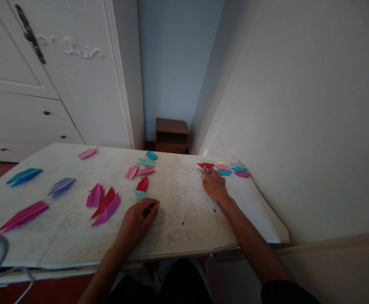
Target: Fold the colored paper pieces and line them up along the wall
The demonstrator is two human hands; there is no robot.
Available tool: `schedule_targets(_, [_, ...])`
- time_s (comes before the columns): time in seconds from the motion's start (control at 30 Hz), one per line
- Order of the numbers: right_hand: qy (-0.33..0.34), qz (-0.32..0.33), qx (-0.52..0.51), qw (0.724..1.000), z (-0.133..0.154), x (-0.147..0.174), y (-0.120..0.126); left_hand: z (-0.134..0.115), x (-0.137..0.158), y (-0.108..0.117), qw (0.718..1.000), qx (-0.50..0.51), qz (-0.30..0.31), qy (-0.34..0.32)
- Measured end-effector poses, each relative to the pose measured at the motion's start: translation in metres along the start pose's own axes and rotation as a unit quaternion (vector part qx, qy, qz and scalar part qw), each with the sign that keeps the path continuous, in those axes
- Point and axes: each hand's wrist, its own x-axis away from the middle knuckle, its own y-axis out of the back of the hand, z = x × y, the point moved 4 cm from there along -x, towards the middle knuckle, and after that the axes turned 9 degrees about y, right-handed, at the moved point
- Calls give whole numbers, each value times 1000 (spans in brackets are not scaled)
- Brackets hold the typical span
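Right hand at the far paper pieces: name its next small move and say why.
Probably close the fingertips on the purple piece. The right hand lies flat, its fingertips at that piece beside the red piece, nothing in its grip.

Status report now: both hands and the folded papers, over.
Left hand resting on table, fingers curled, beside teal folded paper. Right hand flat, fingertips reaching red folded paper. Nothing between the hands.
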Motion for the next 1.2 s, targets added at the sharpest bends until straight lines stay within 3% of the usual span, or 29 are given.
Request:
schedule_targets(0.23, [8,-37,-39,999,2,0,9,3,-1,0,1000,-5,-6,3])
schedule_targets(0.33, [73,-75,-111,988,13,2,19,3,-2,0,1000,-6,-8,4])
schedule_targets(0.47, [226,-76,-269,933,42,12,29,1,-4,0,1000,-5,-8,-4])
schedule_targets(0.6, [339,-37,-331,880,69,27,35,-2,-3,0,1000,3,-17,-9])
schedule_targets(0.93, [337,-24,-343,877,66,26,28,-5,2,1,998,51,-40,-1])
schedule_targets(1.07, [332,-23,-348,876,65,27,27,-12,12,10,994,75,-77,-33])
schedule_targets(1.2, [330,-20,-351,876,62,26,24,-5,27,28,988,34,-136,-70])
